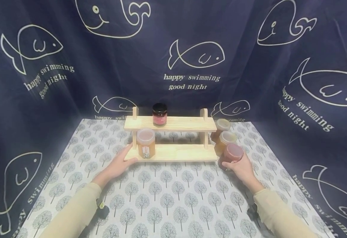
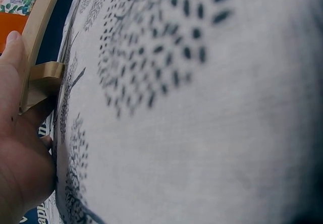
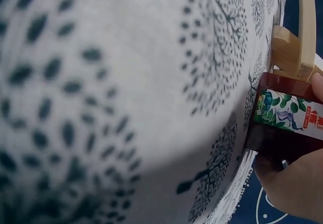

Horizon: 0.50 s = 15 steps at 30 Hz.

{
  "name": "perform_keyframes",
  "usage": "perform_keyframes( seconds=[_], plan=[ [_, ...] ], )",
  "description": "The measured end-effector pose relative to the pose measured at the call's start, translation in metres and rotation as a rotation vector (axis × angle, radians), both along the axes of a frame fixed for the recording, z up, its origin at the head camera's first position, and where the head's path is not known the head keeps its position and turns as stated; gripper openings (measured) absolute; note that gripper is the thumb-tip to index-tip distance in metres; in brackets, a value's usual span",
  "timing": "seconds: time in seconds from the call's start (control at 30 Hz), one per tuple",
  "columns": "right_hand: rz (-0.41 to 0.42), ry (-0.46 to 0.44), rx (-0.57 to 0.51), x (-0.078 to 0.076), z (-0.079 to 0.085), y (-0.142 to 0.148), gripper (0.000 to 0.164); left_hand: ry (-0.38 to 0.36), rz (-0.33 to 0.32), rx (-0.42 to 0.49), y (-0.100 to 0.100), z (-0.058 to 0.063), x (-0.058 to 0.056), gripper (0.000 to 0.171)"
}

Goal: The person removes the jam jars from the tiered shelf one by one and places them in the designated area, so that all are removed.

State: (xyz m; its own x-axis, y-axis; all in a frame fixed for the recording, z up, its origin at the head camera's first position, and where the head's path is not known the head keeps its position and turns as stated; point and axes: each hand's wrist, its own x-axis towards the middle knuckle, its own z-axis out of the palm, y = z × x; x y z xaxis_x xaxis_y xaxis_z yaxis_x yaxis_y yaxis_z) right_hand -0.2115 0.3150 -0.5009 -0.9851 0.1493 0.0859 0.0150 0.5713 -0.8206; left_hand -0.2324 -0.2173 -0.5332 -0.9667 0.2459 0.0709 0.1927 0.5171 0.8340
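Observation:
A two-tier wooden rack [image 1: 173, 153] stands on the cloth. My left hand [image 1: 120, 164] grips the left end of its lower board, thumb along the front; the left wrist view shows the thumb [image 2: 11, 50] against the board. My right hand [image 1: 243, 167] holds a jar of dark red contents [image 1: 233, 152] beside the rack's right end. The right wrist view shows that jar's leafy label [image 3: 282, 110] and its base close to the cloth. An amber jar [image 1: 146, 143] stands on the lower board at left. On the upper board is a small black-lidded jar [image 1: 159, 114].
Two more pale-lidded jars, a nearer one [image 1: 227, 137] and a farther one [image 1: 222, 125], stand in a row behind the held jar, right of the rack. A tree-print cloth [image 1: 173, 195] covers the table. Dark blue fish-print curtains [image 1: 191, 29] enclose the back and sides.

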Motion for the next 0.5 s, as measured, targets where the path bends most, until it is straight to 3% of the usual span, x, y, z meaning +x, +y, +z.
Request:
perform_keyframes(
  seconds=[0.2,0.37,0.5],
  plan=[
    [-0.021,-0.016,0.036,0.008,0.002,0.001,0.099,0.004,-0.017,0.002,0.001,-0.001,0.0,0.085],
    [0.01,-0.006,0.002,0.012,0.003,-0.002,0.098,0.006,0.0,0.001,0.0,0.003,0.001,0.086],
    [0.025,-0.017,-0.015,0.013,0.003,-0.003,0.1,0.01,-0.001,-0.004,-0.002,-0.001,-0.001,0.084]
  ],
)
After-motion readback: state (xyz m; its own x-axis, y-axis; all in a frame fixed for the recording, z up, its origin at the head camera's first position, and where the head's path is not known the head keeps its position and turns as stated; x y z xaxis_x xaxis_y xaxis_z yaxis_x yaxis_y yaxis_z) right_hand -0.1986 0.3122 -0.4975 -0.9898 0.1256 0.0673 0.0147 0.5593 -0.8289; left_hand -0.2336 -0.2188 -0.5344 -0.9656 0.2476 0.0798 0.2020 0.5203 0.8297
